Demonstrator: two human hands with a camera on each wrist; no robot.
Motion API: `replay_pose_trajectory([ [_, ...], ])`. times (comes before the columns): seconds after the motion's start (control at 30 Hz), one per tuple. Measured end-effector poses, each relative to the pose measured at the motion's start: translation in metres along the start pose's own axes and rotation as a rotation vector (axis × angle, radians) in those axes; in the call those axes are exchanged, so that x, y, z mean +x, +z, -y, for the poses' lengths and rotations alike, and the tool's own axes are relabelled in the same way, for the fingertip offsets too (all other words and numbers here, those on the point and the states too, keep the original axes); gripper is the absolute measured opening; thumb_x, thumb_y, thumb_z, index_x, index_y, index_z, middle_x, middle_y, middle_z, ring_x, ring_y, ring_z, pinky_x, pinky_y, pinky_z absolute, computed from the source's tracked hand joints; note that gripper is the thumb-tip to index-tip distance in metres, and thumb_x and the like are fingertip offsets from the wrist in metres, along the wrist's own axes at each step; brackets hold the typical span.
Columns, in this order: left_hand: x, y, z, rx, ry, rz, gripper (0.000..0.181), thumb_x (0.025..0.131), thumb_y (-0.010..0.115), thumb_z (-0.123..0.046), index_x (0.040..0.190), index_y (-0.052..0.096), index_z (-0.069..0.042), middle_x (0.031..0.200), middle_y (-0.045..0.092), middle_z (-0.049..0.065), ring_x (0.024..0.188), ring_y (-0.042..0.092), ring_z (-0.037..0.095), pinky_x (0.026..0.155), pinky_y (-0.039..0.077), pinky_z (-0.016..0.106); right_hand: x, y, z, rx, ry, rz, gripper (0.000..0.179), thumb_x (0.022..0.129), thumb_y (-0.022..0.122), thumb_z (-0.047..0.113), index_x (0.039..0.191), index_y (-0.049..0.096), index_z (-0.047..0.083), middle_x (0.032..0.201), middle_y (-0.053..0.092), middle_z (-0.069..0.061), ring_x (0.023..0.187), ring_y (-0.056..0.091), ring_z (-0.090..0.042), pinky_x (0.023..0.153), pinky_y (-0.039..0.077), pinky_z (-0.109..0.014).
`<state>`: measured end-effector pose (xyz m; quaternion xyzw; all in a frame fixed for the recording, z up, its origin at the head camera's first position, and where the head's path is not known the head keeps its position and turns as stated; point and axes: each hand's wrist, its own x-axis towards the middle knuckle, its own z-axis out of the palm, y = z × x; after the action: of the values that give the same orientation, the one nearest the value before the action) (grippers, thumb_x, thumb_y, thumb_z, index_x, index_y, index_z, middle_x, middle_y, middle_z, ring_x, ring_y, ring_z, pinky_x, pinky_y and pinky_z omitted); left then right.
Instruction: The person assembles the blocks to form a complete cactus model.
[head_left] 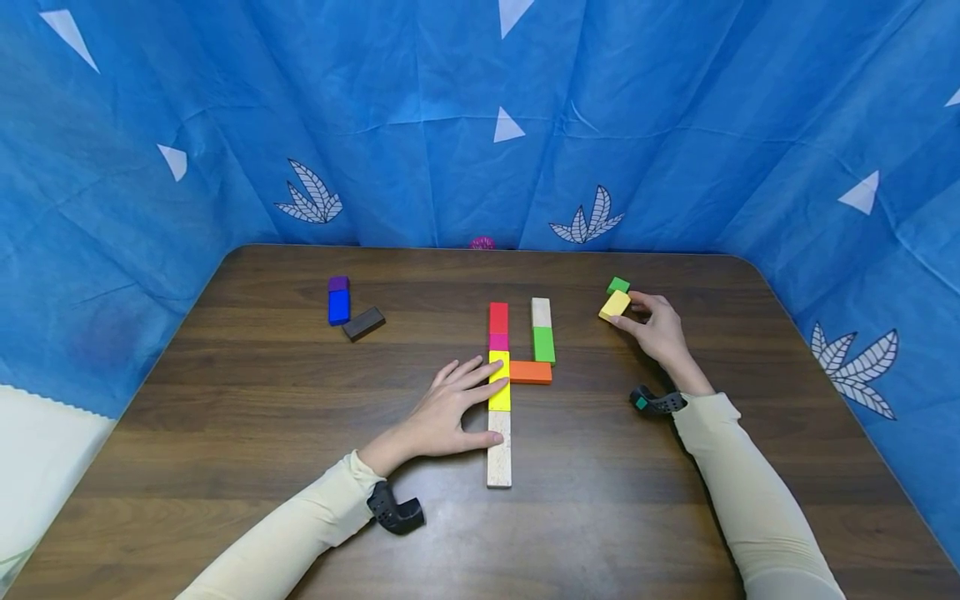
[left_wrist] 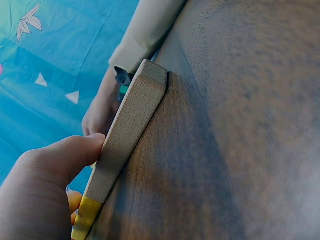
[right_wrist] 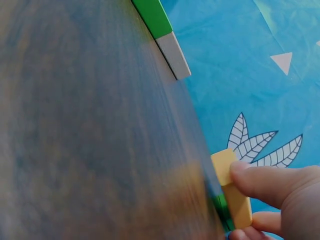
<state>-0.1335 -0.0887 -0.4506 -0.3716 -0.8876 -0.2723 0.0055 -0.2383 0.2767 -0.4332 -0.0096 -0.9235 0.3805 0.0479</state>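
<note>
My left hand point(head_left: 442, 412) lies with fingers spread over a straight row of blocks. Its fingertips rest on the bright yellow block point(head_left: 500, 402), and its thumb touches the plain wooden block point(head_left: 498, 467) at the near end. Farther up the row are a magenta block point(head_left: 498, 342) and a red block point(head_left: 498, 317). At the right, my right hand point(head_left: 658, 325) pinches a pale yellow block point(head_left: 613, 305) between thumb and fingers. Just beyond that block sits a small green block point(head_left: 618, 285); in the right wrist view, green point(right_wrist: 223, 210) shows beside the pale yellow block point(right_wrist: 237, 202).
An orange block point(head_left: 530, 372) juts right from the row, with a green block point(head_left: 543, 345) and a whitish block point(head_left: 541, 312) running away from its right end. Over on the left lie a blue block point(head_left: 339, 307), a purple block point(head_left: 339, 283) and a dark block point(head_left: 364, 324).
</note>
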Motion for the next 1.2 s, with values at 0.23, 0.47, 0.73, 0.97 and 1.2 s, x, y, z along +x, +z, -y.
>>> replay_pose_trajectory([
  [0.23, 0.000, 0.000, 0.001, 0.008, -0.001, 0.004, 0.077, 0.082, 0.067, -0.054, 0.147, 0.046, -0.018, 0.158, 0.035, 0.001, 0.148, 0.026, 0.032, 0.118, 0.016, 0.060, 0.001, -0.002, 0.010, 0.046, -0.002, -0.042, 0.061, 0.091, 0.070, 0.022, 0.141, 0.046, -0.004, 0.131, 0.047, -0.024, 0.117, 0.057, -0.037, 0.092, 0.050, -0.035],
  [0.47, 0.000, 0.002, 0.001, 0.021, -0.007, 0.009, 0.077, 0.082, 0.067, -0.056, 0.147, 0.046, -0.020, 0.158, 0.035, 0.000, 0.149, 0.025, 0.031, 0.118, 0.016, 0.060, 0.009, -0.001, 0.027, 0.106, -0.005, -0.037, 0.063, 0.091, 0.070, 0.022, 0.144, 0.044, -0.001, 0.135, 0.046, -0.023, 0.122, 0.055, -0.036, 0.103, 0.046, -0.049],
  [0.73, 0.000, 0.001, 0.000, 0.013, -0.014, 0.010, 0.078, 0.082, 0.067, -0.055, 0.148, 0.045, -0.020, 0.158, 0.035, 0.000, 0.149, 0.024, 0.031, 0.118, 0.015, 0.059, 0.030, 0.015, 0.066, 0.141, -0.057, 0.018, 0.063, 0.090, 0.071, 0.018, 0.145, 0.044, 0.001, 0.138, 0.045, -0.022, 0.121, 0.054, -0.036, 0.101, 0.048, -0.050],
  [0.97, 0.000, 0.002, 0.001, 0.008, 0.002, -0.011, 0.078, 0.081, 0.068, -0.053, 0.147, 0.047, -0.017, 0.158, 0.035, 0.001, 0.148, 0.026, 0.032, 0.117, 0.016, 0.060, 0.047, 0.029, 0.098, 0.132, -0.114, 0.101, 0.062, 0.089, 0.072, 0.017, 0.144, 0.046, 0.002, 0.134, 0.049, -0.020, 0.118, 0.056, -0.034, 0.098, 0.050, -0.048],
  [1.2, 0.000, 0.001, -0.001, 0.001, -0.003, 0.007, 0.078, 0.082, 0.067, -0.054, 0.147, 0.046, -0.018, 0.158, 0.035, 0.001, 0.149, 0.025, 0.032, 0.118, 0.015, 0.060, 0.059, 0.045, 0.119, 0.115, -0.112, 0.211, 0.062, 0.088, 0.073, 0.017, 0.143, 0.048, 0.003, 0.132, 0.052, -0.017, 0.118, 0.056, -0.031, 0.095, 0.052, -0.045],
])
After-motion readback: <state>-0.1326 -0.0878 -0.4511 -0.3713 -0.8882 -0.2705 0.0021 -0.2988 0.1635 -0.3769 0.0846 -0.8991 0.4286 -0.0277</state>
